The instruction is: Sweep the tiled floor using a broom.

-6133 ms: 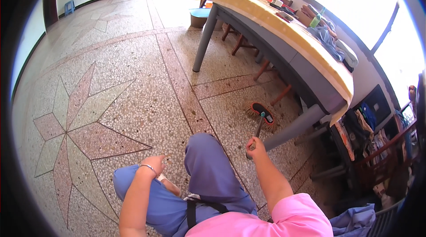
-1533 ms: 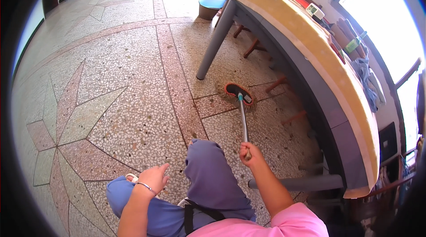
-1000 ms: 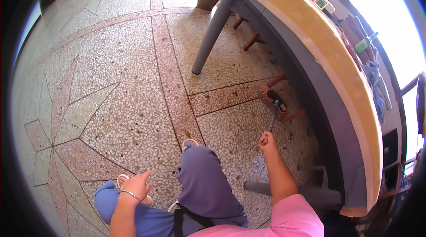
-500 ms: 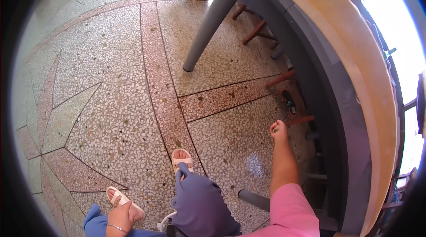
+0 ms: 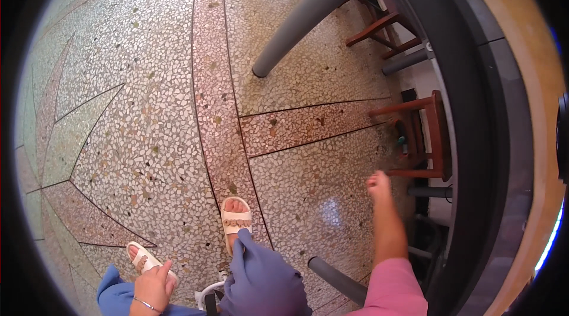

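The step in hand looks like sweeping the floor (image 5: 308,188) with a broom (image 5: 402,140) beneath the surface (image 5: 514,126), in among the legs of a stool (image 5: 437,123). To do it well, the head should stay flat and be drawn outward in short strokes, since the two front legs of the stool leave little room to either side. A low, slanted handle would suit this spot; raising it too steeply could tip the bristles off the floor, and swinging it sideways could knock a leg. The wrist is best kept loose, with the forearm clear of the near table leg (image 5: 339,281) and of the edge above. Shifting the stool a little might give the bristles a freer path.

The right grip (image 5: 378,184) is curled tight, seemingly round the broom's handle, though the handle itself is too hidden and dim to make out. The head lies ahead of this grip and somewhat to its right, deeper under the surface, in the gap between the two stool legs. The nearer of those legs ends just beside the knuckles; whether they touch cannot be told. Whether the bristles rest against a leg is likewise lost in shadow.

The left grip (image 5: 153,288) is down by the blue trousers (image 5: 269,280) and the left sandal (image 5: 141,258), well apart from the broom. Nothing shows in it, and how far its fingers are spread cannot be told.
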Motion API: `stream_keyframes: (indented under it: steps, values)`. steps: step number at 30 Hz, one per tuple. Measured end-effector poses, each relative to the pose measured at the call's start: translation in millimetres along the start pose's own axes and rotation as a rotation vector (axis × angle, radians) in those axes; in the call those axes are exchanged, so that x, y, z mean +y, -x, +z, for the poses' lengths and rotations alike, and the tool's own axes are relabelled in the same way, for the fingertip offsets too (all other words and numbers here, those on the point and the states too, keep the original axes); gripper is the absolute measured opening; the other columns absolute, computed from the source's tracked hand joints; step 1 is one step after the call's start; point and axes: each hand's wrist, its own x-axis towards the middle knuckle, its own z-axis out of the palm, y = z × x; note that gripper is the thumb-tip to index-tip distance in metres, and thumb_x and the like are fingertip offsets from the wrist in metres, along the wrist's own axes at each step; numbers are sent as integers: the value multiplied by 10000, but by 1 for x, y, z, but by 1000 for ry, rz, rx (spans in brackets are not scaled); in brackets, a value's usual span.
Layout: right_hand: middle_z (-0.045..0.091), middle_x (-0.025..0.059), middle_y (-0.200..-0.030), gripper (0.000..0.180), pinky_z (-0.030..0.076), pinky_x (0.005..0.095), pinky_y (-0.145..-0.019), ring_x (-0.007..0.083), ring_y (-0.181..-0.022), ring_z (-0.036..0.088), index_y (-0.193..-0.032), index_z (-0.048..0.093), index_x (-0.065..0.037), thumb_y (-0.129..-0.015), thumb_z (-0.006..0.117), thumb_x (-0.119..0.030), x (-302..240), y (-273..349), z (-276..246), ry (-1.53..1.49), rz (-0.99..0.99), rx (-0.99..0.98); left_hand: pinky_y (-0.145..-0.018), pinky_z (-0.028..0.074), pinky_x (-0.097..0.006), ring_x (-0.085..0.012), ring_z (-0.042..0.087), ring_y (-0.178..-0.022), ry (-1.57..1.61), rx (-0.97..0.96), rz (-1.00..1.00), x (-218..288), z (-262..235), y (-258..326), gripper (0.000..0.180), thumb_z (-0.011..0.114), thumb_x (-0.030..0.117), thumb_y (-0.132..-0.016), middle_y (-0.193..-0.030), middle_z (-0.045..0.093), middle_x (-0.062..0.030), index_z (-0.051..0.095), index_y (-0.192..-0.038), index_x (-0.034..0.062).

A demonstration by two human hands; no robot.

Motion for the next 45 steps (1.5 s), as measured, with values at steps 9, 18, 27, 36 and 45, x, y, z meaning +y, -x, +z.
stream_keyframes:
  steps: [9,18,27,36,45]
  values:
    - [326,-4,-599,119,270,231,-362,99,-455,348,-774,356,-125,-888,386,-143,-17,-17,5,86,-41,1,-673,460,-444,-336,600,-758,-17,-43,-12,-23,44,3,365,440,290,-857,-975,607,-153,460,-1195,155]
    - [510,129,-679,121,481,357,-573,244,-611,511,-715,469,1,-785,457,-97,163,226,52,20,382,-400,-634,449,-392,-293,555,-711,-41,212,88,-15,28,32,457,615,205,-723,-752,543,-117,506,-1153,92]
    - [515,90,-793,129,457,337,-662,206,-743,508,-908,433,-45,-921,404,-170,112,482,42,-340,813,-853,-688,462,-397,-304,568,-778,7,189,107,-19,31,82,421,561,249,-787,-839,567,-128,473,-1181,129]
    - [551,91,-740,182,421,274,-529,180,-664,519,-797,501,-28,-882,439,-176,123,488,14,19,575,-1118,-684,471,-411,-317,579,-761,-54,303,202,-30,49,111,406,548,274,-802,-834,575,-131,471,-1171,125]
    - [434,24,-556,104,424,263,-415,128,-484,465,-738,403,-71,-777,498,-87,83,246,80,54,344,-688,-644,457,-384,-292,569,-752,-67,216,387,9,33,103,414,545,242,-807,-784,554,-119,451,-1186,106]
